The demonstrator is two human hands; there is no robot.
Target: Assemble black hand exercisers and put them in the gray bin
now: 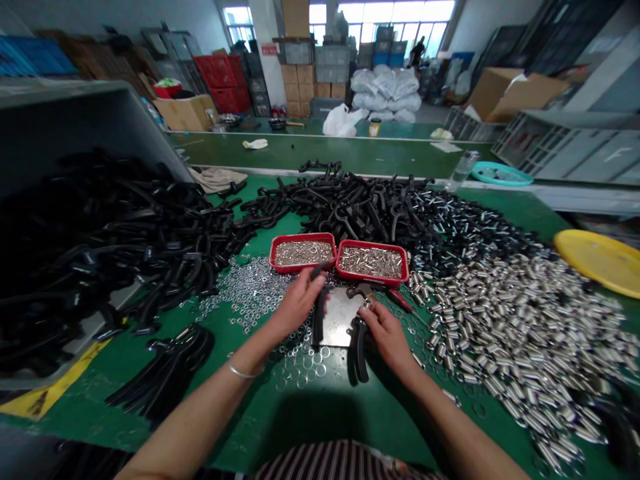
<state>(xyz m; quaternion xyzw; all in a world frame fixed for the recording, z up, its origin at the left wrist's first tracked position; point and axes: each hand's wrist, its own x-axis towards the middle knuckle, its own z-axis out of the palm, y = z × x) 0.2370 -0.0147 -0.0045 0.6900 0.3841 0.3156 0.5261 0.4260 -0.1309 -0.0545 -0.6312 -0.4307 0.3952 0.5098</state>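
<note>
Above the metal plate [337,327], my left hand [296,303] is closed around a black curved handle [319,321], its thumb and fingers near the upper end. My right hand [387,331] pinches the top of another black handle [359,350], where a small shiny metal piece shows at the fingertips. This second handle hangs down past the plate's right edge and looks double-limbed. Just beyond the right fingertips lies a hammer [361,291] with a red grip. Behind the hands stand two red trays: the left tray [271,257] holds tiny metal bits, the right tray [407,265] small pins.
Silvery cylinders [510,313] heap on the right, with black-and-metal screws behind. Black handles [360,200] pile at the back and fill a grey bin [90,93] at left. Metal rings [305,367] and nuts [250,287] scatter leftward. A handle bundle [170,363] lies front left.
</note>
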